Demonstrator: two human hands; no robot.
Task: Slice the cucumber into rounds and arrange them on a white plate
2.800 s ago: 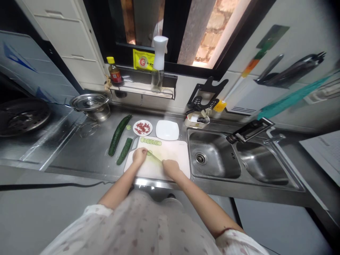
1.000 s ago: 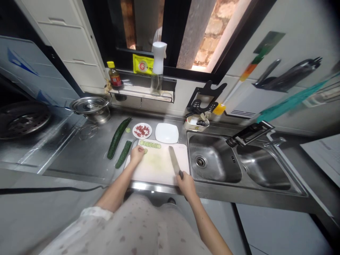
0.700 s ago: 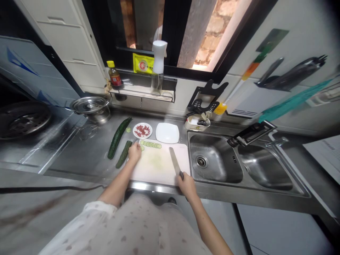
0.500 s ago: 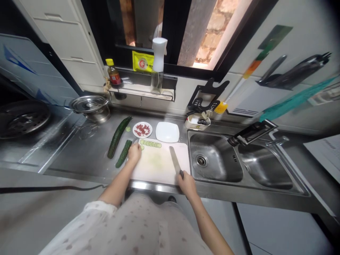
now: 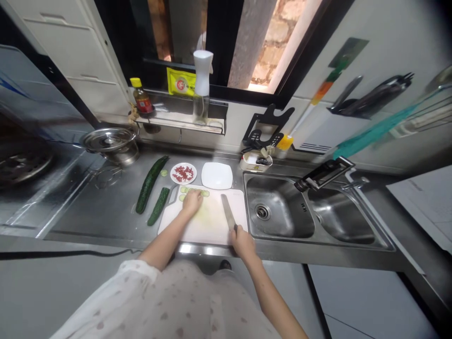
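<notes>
Bunched together, the fingers of my left hand (image 5: 192, 203) are closed at a row of cucumber slices (image 5: 205, 193), with the fingertips partly hidden. The slices lie along the far edge of a white cutting board (image 5: 215, 228). In my right hand (image 5: 243, 241) is a kitchen knife (image 5: 228, 210), held by its handle, its blade over the board's right side and pointing away from me. Left of the board lie a cut cucumber (image 5: 158, 206) and a longer whole cucumber (image 5: 151, 186). A small cucumber end (image 5: 163, 173) sits near them.
Behind the board stand a round plate (image 5: 183, 181) of chopped red pieces and a white square dish (image 5: 216, 185). To the right is a double sink (image 5: 278, 228) with a black faucet (image 5: 323, 175). A lidded steel pot (image 5: 122, 154) stands at the back left, below a wall rack (image 5: 212, 125).
My left hand has moved right from the board's left edge onto the row of slices, uncovering the board's handle slot. The knife stays in my right hand. The view has shifted slightly.
</notes>
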